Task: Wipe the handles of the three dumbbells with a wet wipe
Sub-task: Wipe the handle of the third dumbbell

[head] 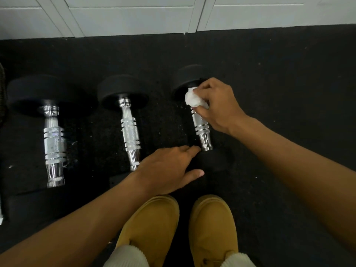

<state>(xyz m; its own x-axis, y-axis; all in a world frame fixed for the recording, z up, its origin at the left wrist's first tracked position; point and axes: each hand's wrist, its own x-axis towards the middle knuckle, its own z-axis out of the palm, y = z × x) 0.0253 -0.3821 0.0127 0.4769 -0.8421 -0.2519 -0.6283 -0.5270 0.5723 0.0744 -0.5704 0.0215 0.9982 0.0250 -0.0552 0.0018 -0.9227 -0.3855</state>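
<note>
Three dumbbells with chrome handles and black ends lie side by side on the black floor mat: a left dumbbell [54, 143], a middle dumbbell [130, 132] and a right dumbbell [201, 128]. My right hand [217, 105] grips a crumpled white wet wipe [193, 98] and presses it on the far end of the right dumbbell's handle, by its far black head. My left hand [169, 168] rests with straight fingers on the near black head of the right dumbbell, fingertips close to the handle's near end.
White panelled cabinet fronts [134, 16] run along the far edge of the mat. My two tan shoes [183, 228] stand just behind the right dumbbell. A dark object shows at the far left edge.
</note>
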